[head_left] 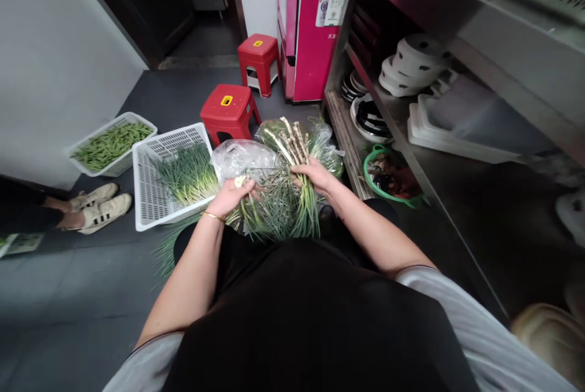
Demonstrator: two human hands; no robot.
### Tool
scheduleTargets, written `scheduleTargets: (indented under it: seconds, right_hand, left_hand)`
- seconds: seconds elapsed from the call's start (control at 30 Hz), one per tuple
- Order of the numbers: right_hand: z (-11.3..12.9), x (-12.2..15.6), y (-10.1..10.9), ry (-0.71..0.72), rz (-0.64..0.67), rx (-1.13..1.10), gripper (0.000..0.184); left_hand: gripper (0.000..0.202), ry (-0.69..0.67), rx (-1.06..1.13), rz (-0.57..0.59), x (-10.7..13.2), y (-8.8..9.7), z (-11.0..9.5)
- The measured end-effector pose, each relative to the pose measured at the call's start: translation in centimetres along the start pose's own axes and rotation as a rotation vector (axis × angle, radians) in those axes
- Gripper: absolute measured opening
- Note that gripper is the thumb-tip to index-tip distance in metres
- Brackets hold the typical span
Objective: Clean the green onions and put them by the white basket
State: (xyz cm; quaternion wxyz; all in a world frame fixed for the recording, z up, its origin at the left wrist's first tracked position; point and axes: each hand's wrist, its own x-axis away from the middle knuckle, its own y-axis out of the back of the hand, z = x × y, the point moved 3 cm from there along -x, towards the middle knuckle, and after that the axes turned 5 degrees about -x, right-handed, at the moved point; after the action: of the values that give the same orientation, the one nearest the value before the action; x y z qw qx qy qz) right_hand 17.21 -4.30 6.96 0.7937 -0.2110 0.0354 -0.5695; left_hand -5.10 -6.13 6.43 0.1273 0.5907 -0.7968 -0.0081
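In the head view, my right hand (315, 175) is closed round a bunch of scallions (295, 142). Their pale, soil-marked root ends point up and away from me, and the green leaves hang down toward my lap. My left hand (234, 197) is closed, thumb against fingers, on a few scallions with a whitish end (240, 181) above the fingers and stalks below. Between the hands lies a loose heap of green leaves (276, 212). Just beyond my left hand is a clear plastic bag (242, 157). A white basket (142, 188) holding trimmed scallions (194, 175) stands to the left.
Another white basket (153, 127) holds green pods. Two red stools (228, 110) stand ahead, near a pink fridge (315, 63). Bagged greens (331, 157) lie beyond my right hand. Metal shelving (397, 124) and a green basket (375, 188) are right. Another person's shoes (107, 212) are left.
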Motion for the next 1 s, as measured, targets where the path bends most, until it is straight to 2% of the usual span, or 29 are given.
scheduleTargets:
  seconds: [0.07,0.17,0.27,0.37,0.53,0.6,0.73,0.83,0.9,1.0]
  right_hand:
    - [-0.9,0.1,-0.1,-0.028,0.002,-0.034,0.031]
    - [-2.7,0.0,-1.2,-0.030,-0.038,-0.026,0.031]
    - [-3.9,-0.1,-2.3,-0.045,-0.027,0.026,0.032]
    - [-4.2,0.1,-2.6,-0.088,0.007,-0.001,0.035]
    - [-3.7,0.7,-1.0,-0.061,-0.015,0.027,0.029]
    - [-3.6,0.8,0.3,-0.043,-0.104,0.050,0.027]
    - [-2.9,1.7,4.1,0.044,-0.357,0.104,0.025]
    - [-2.0,2.2,6.0,0.117,-0.454,0.176,0.024]
    - [-1.7,2.1,5.3,0.128,-0.437,0.207,0.026]
    - [-1.9,1.5,1.1,0.082,-0.246,0.196,0.036]
  left_hand:
    - [0.034,-0.024,0.103,-0.017,0.2,0.3,-0.6]
    - [0.035,0.005,0.264,-0.099,0.0,-0.9,-1.0]
    - [0.030,0.071,0.227,-0.214,-0.8,-2.8,-0.5]
    - [0.032,0.096,0.179,-0.275,-1.4,-3.7,-0.1]
    - [0.031,0.166,0.301,-0.168,-1.2,-3.4,-0.3]
    - [0.029,0.149,0.324,-0.156,-0.9,-2.7,-0.4]
    - [0.026,0.061,0.284,-0.221,-0.2,-0.2,-0.4]
    - [0.029,0.039,0.244,-0.204,0.3,1.0,-0.2]
    - [0.031,0.063,0.241,-0.119,0.5,0.5,0.1]
    - [0.031,0.126,0.272,0.054,0.6,-2.1,0.7]
